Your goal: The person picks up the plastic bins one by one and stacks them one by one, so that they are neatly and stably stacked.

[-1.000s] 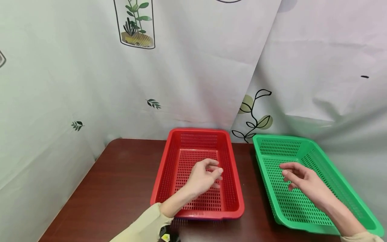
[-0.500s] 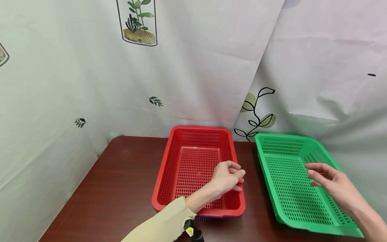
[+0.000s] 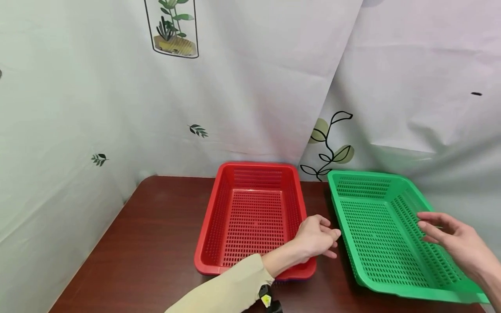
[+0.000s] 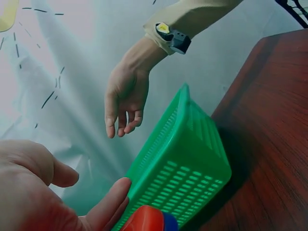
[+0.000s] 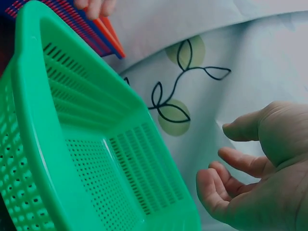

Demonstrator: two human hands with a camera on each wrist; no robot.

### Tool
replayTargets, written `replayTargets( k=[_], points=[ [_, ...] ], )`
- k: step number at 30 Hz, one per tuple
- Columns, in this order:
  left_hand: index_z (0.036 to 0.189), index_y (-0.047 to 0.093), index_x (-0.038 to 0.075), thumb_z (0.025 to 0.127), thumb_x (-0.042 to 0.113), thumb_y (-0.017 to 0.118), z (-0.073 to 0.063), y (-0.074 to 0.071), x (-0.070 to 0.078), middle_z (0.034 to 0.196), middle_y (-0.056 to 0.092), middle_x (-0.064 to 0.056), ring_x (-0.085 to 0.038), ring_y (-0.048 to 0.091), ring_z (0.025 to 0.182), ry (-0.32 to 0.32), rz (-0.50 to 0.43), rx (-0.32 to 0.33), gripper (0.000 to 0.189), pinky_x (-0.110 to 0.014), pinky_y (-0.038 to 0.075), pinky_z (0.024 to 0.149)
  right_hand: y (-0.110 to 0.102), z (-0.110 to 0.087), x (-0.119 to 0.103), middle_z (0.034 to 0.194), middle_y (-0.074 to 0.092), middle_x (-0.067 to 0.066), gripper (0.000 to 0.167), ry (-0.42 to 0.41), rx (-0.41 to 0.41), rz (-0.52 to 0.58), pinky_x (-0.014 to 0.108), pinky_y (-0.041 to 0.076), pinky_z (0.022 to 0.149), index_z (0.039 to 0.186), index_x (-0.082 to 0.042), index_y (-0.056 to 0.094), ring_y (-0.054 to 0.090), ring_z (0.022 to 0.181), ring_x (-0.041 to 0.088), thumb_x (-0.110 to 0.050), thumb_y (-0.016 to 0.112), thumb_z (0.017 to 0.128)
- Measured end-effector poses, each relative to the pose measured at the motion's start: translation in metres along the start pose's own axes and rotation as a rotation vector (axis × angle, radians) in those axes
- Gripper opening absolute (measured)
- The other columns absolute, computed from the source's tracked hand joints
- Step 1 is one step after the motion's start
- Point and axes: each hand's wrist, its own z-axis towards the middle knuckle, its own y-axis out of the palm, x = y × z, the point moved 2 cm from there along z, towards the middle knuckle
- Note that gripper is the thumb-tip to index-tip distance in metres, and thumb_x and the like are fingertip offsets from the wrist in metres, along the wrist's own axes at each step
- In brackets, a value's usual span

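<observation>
My left hand (image 3: 318, 237) hovers over the right rim of the red basket (image 3: 256, 217), its relaxed fingers reaching toward the green basket (image 3: 385, 239). It holds nothing. The right hand (image 3: 455, 234) is raised over the right side of the green basket, fingers loosely bent and nothing in them. From the right wrist, that same right hand (image 5: 269, 168) appears apart from the green basket's wall (image 5: 106, 91). In the left wrist view the left hand (image 4: 43, 192) has its fingertips overlapping the green basket's edge. Both baskets have slotted walls, with nothing inside.
A blue-purple basket (image 5: 79, 31) sits nested under the red one. The dark brown table (image 3: 156, 234) carries the baskets, with a narrow gap between red and green. A pale printed curtain (image 3: 250, 87) hangs behind and along the left side.
My left hand has moved right, from above the red basket's middle to past its right rim. My right hand has shifted right, from the green basket's middle toward its right side.
</observation>
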Motion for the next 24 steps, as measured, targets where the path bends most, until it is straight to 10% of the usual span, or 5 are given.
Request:
replayTargets(
  k=[6, 13, 18, 24],
  points=[
    [0.11, 0.054, 0.0, 0.093, 0.001, 0.069, 0.001, 0.01, -0.004, 0.083, 0.059, -0.009, -0.022, 0.064, 0.066, -0.047, 0.008, -0.037, 0.023, -0.045, 0.059, 0.057, -0.011, 0.011, 0.047, 0.123, 0.048, -0.01, 0.036, 0.007, 0.021, 0.024, 0.02, 0.054, 0.074, 0.139, -0.029, 0.045, 0.052, 0.09, -0.016, -0.036, 0.053, 0.105],
    [0.117, 0.052, -0.006, 0.095, 0.001, 0.065, 0.001, 0.021, -0.008, 0.08, 0.06, -0.014, -0.032, 0.068, 0.071, -0.09, 0.016, -0.061, 0.026, -0.046, 0.059, 0.056, -0.018, 0.011, 0.048, 0.114, 0.05, -0.006, 0.041, 0.047, 0.082, 0.012, 0.024, 0.055, 0.069, 0.138, -0.009, 0.047, 0.05, 0.083, -0.014, -0.032, 0.053, 0.105],
    [0.125, 0.051, -0.006, 0.096, 0.005, 0.066, 0.002, 0.027, -0.013, 0.077, 0.061, -0.011, -0.04, 0.07, 0.064, -0.113, 0.07, -0.049, 0.035, -0.043, 0.059, 0.053, -0.024, 0.018, 0.088, 0.112, 0.049, -0.005, 0.026, 0.051, 0.129, -0.016, 0.019, 0.053, 0.066, 0.129, -0.037, 0.044, 0.047, 0.086, -0.009, -0.035, 0.053, 0.104],
    [0.131, 0.052, -0.006, 0.096, 0.009, 0.067, 0.003, 0.03, -0.019, 0.077, 0.058, -0.016, -0.041, 0.069, 0.06, -0.15, 0.09, -0.043, 0.041, -0.042, 0.058, 0.052, -0.035, 0.028, 0.122, 0.131, 0.031, 0.036, 0.058, 0.103, 0.18, -0.086, 0.02, 0.051, 0.064, 0.152, -0.008, 0.03, 0.046, 0.093, 0.009, -0.039, 0.047, 0.106]
  ],
)
